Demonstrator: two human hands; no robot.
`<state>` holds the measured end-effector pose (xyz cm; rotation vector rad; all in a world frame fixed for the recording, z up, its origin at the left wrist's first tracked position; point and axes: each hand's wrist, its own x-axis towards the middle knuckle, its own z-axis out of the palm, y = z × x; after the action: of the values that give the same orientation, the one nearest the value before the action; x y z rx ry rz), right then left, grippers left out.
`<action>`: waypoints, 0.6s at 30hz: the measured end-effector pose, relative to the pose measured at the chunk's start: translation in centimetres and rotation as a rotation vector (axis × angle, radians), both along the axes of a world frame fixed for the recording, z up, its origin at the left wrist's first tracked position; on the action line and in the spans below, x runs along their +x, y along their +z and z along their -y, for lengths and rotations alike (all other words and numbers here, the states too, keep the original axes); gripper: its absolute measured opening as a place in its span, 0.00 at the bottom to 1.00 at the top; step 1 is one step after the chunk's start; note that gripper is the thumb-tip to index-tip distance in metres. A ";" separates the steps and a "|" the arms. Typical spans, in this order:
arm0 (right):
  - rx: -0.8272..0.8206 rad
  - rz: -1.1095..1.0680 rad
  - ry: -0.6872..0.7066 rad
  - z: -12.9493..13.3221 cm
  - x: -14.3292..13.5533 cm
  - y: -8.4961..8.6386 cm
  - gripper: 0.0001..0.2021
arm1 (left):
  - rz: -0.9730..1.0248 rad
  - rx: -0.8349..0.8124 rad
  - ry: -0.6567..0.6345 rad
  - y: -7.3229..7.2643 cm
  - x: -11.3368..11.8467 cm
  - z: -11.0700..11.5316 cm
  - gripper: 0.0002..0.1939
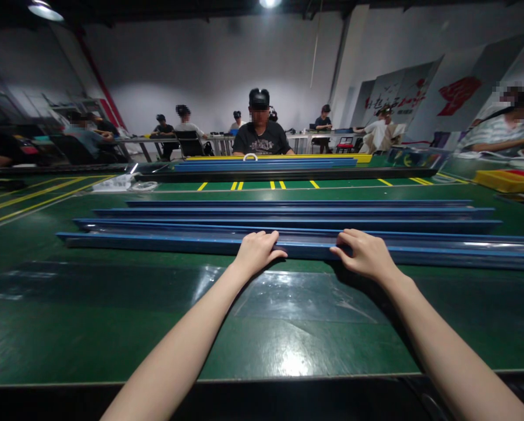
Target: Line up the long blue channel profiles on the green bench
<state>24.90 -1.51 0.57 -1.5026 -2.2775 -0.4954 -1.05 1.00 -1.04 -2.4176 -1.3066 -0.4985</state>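
Observation:
The nearest long blue channel strip (pixel 156 241) stretches across the green table, its right end running out of view. My left hand (pixel 257 251) grips its front wall near the middle, fingers curled over the top edge and thumb in front. A short way to the right, my right hand (pixel 363 251) pinches the same wall in the same manner. Between the hands the strip's open inner side shows. Just in front lies a clear plastic film (pixel 301 295), flat on the table. Several more blue channel strips (pixel 288 211) lie parallel behind, close to the held one.
Beyond the strips, a long black bar (pixel 288 174) and a yellow strip (pixel 362 158) cross the table (pixel 262 356), with a person (pixel 262 137) seated behind them. A yellow tray (pixel 505 181) stands at the right. White parts (pixel 113 183) in clear wrapping lie at the far left.

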 end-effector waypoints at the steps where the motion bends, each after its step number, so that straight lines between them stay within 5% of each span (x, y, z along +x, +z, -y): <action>1: -0.002 -0.001 -0.001 0.0 0.0 0.0 0.14 | 0.010 -0.004 0.000 0.0 0.0 0.0 0.21; 18: -0.085 0.022 0.023 -0.3 -0.3 -0.1 0.16 | 0.135 -0.043 -0.028 0.5 0.3 0.1 0.19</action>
<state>24.63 -1.21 0.45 -1.5158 -2.3573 -0.4156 -0.77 0.90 -0.57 -2.4778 -1.3521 -0.6580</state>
